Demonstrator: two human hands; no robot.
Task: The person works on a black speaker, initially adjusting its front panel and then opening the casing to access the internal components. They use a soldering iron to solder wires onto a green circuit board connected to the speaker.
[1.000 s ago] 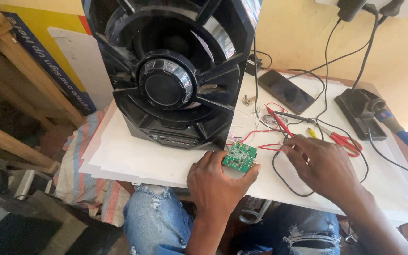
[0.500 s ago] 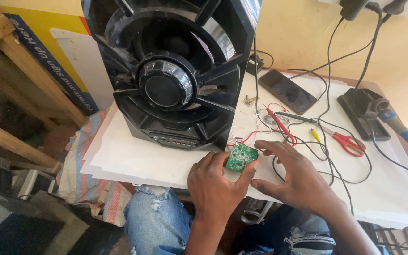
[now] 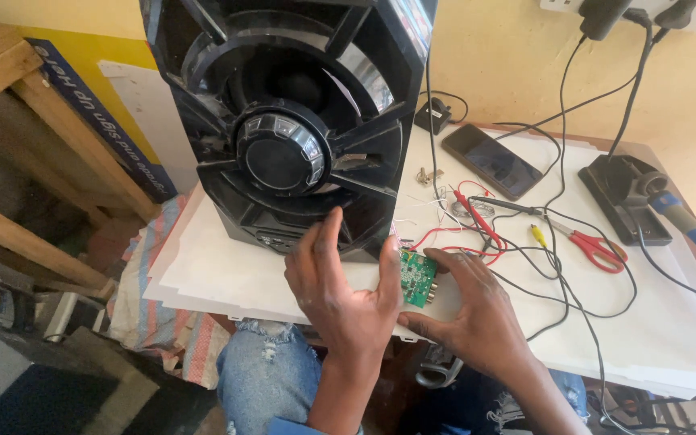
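Head view: one black speaker (image 3: 292, 121) upright on the white table (image 3: 670, 330), one small green board (image 3: 416, 278) at the table's near edge just in front of the speaker's lower right corner. One phone (image 3: 491, 160) face up behind it, one pair of red-handled scissors (image 3: 594, 246) to the right, one black iron stand (image 3: 623, 197) with one blue-handled iron (image 3: 690, 225) resting in it. Red probe lead (image 3: 477, 221) plus a tangle of black wires between phone and board, count unclear. One small black adapter (image 3: 432, 117) by the wall.

Left hand (image 3: 348, 298): palm away from camera, fingers spread and loose, raised in front of the speaker base, thumb side just beside the board's left edge; can't tell if it touches the board. Nothing gripped.

Right hand (image 3: 473, 310): resting on the table edge, back up, forefinger along the board's right edge and thumb under its near corner, pinching the board lightly. Red wires run from the board back toward the speaker.

Both forearms come up from below the frame, over denim-clad knees
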